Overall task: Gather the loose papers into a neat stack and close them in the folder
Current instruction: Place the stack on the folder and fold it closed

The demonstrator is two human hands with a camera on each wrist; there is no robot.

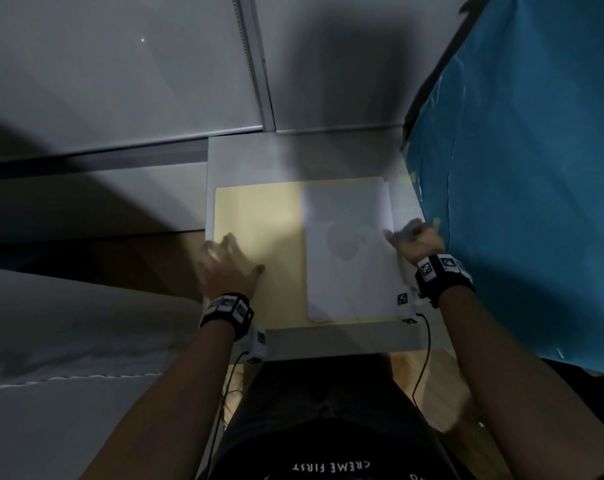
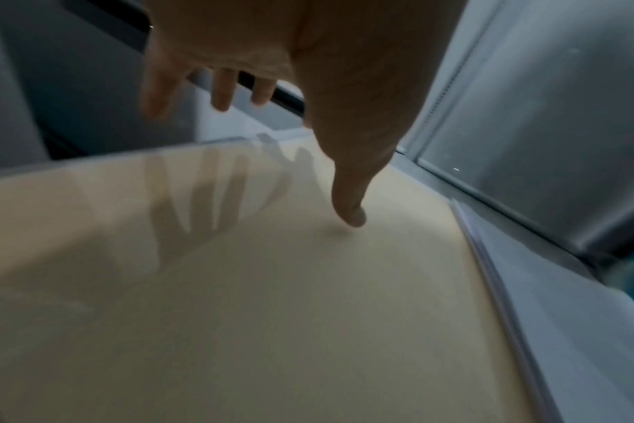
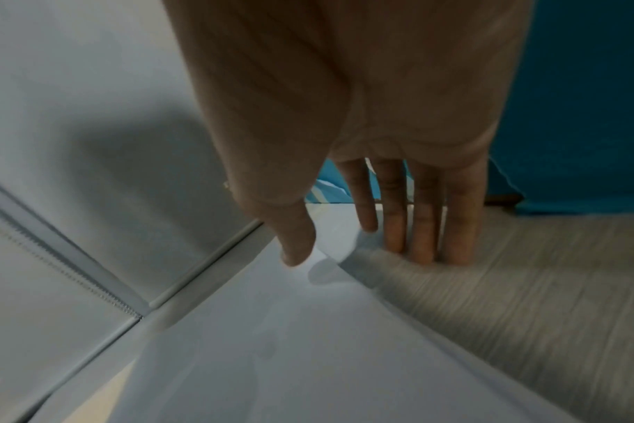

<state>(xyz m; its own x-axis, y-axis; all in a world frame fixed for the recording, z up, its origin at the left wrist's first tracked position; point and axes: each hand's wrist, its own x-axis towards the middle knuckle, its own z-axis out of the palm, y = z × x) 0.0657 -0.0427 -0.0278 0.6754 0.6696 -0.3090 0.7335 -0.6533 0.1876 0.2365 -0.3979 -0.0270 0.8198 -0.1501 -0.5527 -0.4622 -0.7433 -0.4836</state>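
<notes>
- Our left hand [image 1: 228, 268], fingers spread, rests on the open folder [image 1: 259, 216].
- Our right hand [image 1: 416, 239], fingers straight, touches the papers [image 1: 349, 251] inside it.
- A blue sheet [image 1: 522, 168] crowds the small table [image 1: 328, 341]'s right side.

Both forearms extend forward, each with a black wrist band carrying coded markers. The left hand [image 1: 229, 265] is palm down, fingers [image 2: 221, 91] spread and straight, the thumb tip angled downward; the head view shows it blurred. The right hand [image 1: 418, 239] is also palm down. Its fingers [image 3: 424, 229] are straight and held together, tips pointing down, with the thumb set apart to the left. Neither hand holds anything.
</notes>
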